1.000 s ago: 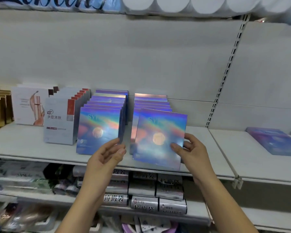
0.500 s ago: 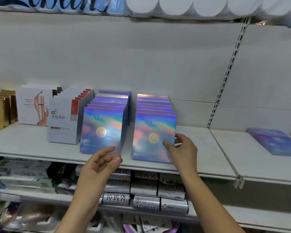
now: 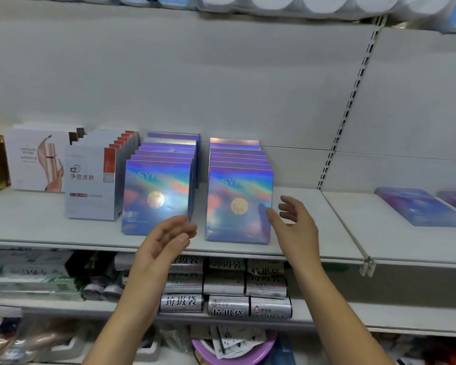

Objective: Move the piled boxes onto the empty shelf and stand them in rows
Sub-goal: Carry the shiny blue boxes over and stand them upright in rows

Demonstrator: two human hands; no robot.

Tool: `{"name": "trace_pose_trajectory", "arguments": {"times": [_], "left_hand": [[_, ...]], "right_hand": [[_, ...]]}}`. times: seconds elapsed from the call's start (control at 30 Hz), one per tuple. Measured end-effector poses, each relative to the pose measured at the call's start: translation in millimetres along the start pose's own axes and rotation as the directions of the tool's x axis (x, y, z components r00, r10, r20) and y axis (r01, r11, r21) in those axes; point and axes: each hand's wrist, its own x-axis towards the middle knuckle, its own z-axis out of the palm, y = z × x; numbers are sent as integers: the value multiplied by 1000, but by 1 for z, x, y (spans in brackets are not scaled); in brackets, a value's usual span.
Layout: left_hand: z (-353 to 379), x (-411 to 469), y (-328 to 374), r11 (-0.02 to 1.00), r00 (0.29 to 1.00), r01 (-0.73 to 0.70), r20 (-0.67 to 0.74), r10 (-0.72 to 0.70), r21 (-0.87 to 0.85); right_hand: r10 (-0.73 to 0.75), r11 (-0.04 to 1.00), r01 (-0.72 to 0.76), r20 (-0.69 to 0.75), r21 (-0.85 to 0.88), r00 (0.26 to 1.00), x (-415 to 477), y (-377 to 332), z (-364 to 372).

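Single view: wide-angle head cam, facing fwd & a bit down, square-on to a white shop shelf. Close up: left hand & right hand rise from bottom edge to the shelf front. Upper shelf at top, lower shelves below; edges bow w/ lens.

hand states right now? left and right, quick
Left hand: open, fingers relaxed, holding nothing.
Right hand: open, holding nothing, beside the right row's front box.

Bare shelf right of box rows.
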Motion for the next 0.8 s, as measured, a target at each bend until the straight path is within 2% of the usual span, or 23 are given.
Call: {"name": "trace_pose_trajectory", "arguments": {"times": [0.17, 0.27, 0.4, 0.6, 0.8], "left_hand": [[35, 11, -14, 998, 981, -61, 186, 57, 18], [74, 12, -28, 999, 945, -34, 324, 32, 2], [119, 5, -38, 1000, 919, -4, 394, 8, -10], [211, -24, -44, 1000, 856, 0, 517, -12, 23], [320, -65, -56, 998, 824, 25, 565, -53, 58]], "right_hand": [[-30, 982, 26, 22, 187, 999, -31, -13, -38], [-45, 977, 49, -20, 205, 999, -47, -12, -71], [-54, 987, 59, -37, 147, 998, -63, -7, -114], [24, 987, -7, -109, 162, 994, -81, 22, -204], [65, 986, -41, -143, 165, 988, -83, 64, -311]]}}
